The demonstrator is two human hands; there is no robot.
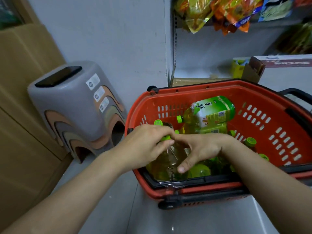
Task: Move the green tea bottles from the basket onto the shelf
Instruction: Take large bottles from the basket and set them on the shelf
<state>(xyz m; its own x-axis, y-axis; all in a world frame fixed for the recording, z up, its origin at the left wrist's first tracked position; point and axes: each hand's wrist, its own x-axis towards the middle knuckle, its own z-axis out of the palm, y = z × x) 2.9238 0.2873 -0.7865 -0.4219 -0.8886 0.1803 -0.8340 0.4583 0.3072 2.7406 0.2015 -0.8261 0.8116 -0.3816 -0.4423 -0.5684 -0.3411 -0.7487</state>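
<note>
A red shopping basket [263, 105] stands on the floor and holds several green tea bottles with green caps. One labelled bottle [211, 112] lies on its side on top of the pile. At the basket's near left corner stands another bottle [170, 157] with amber tea. My left hand [148, 142] grips that bottle at its neck, just under the green cap. My right hand [200, 149] holds the same bottle's body from the right, thumb pointing down. The shelf [202, 71] is behind the basket, at the upper right.
A grey plastic stool [76, 105] with a black phone on top stands left of the basket. Cardboard boxes [25, 81] line the far left. Snack bags [219, 12] hang above the shelf, where a box [283, 65] and a yellow-green carton sit.
</note>
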